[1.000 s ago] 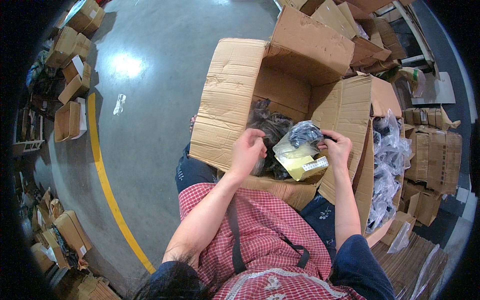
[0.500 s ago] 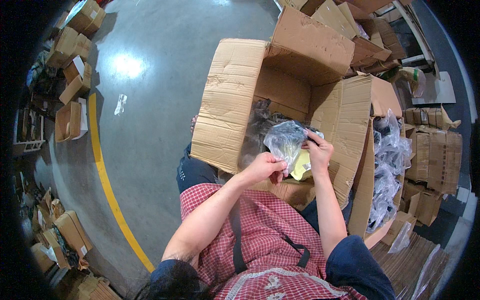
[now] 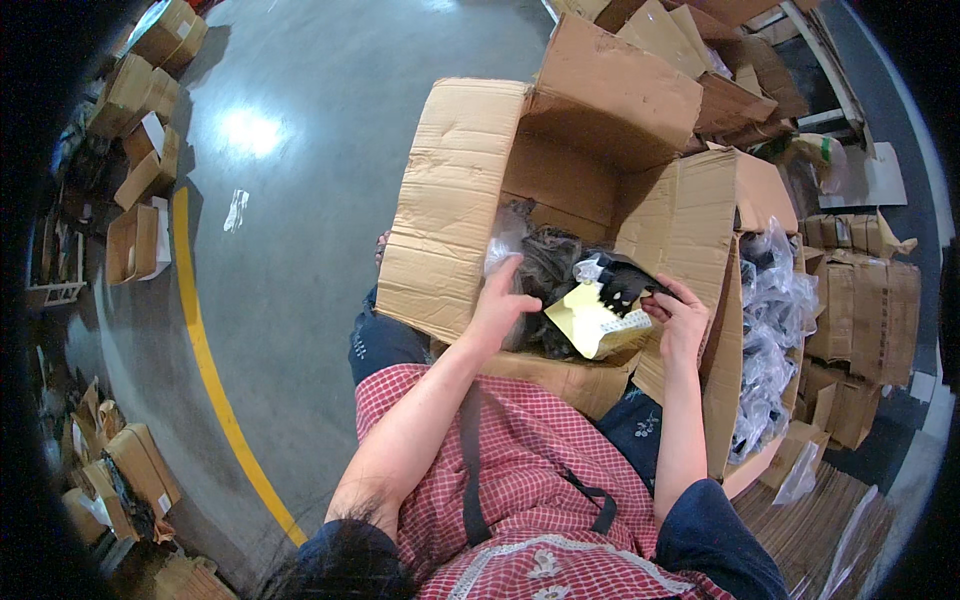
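Over an open cardboard box [image 3: 440, 215] in front of me, my right hand [image 3: 684, 318] pinches the edge of a black item [image 3: 622, 283]. What kind of item it is I cannot make out. A yellow paper sheet [image 3: 580, 318] and a white printed strip [image 3: 630, 322] lie against it. My left hand [image 3: 492, 310] is at the box's left side, thumb and fingers apart. Its fingertips meet a crumpled clear plastic bag [image 3: 506, 240]. Dark bagged goods [image 3: 548, 262] lie deeper in the box, partly hidden.
Close on the right stands another carton holding clear plastic bags [image 3: 765, 370]. Flattened cardboard [image 3: 830, 530] is stacked at the lower right. More cartons [image 3: 860, 310] line the right side, and others [image 3: 145, 470] the left, beyond a yellow floor line [image 3: 205, 350].
The clear bag that both hands held has come off the black item and is now at the box's left side. My left hand moved left and opened; my right moved right with the item.
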A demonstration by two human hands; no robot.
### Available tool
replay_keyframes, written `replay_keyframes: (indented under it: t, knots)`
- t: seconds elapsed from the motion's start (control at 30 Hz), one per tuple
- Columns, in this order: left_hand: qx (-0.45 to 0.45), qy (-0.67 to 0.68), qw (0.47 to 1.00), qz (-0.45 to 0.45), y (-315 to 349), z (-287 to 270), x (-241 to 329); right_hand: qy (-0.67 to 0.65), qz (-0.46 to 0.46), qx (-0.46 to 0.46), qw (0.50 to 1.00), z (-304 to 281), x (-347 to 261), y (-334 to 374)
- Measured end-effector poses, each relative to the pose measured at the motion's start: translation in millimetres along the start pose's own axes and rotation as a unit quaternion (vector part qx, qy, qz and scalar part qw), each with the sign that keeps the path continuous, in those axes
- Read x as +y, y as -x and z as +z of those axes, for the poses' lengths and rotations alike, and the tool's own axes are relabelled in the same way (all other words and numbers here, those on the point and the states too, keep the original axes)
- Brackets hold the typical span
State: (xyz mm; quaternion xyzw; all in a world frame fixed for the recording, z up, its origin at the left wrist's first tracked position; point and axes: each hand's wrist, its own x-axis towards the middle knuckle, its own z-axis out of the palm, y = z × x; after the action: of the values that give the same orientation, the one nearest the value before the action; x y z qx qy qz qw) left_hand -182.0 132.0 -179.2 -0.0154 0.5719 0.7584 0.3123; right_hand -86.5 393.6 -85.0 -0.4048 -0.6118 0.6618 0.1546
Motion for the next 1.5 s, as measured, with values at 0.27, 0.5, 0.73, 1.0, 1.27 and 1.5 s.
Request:
replay_keyframes:
  t: [0.27, 0.5, 0.73, 1.0, 1.27, 1.5]
  knots:
    - [-0.267, 0.166, 0.934, -0.169, 14, 9, 34, -0.145, 0.239, -0.084, 0.957, 2, 30, 32]
    - [-0.229, 0.067, 0.966, -0.094, 19, 17, 13, -0.018, 0.286, -0.177, 0.942, 36, 36, 66]
    - [-0.118, -0.262, 0.957, -0.033, 28, 16, 28, 0.365, -0.122, -0.313, 0.868, 44, 17, 53]
    - [-0.217, -0.08, 0.966, -0.116, 20, 10, 3, 0.415, -0.229, -0.369, 0.8, 65, 2, 43]
    - [-0.289, 0.155, 0.903, -0.279, 20, 3, 42, 0.062, -0.037, -0.374, 0.925, 34, -43, 47]
    - [-0.464, 0.355, 0.761, -0.282, 55, 17, 32, -0.162, -0.006, -0.396, 0.904, 47, -11, 54]
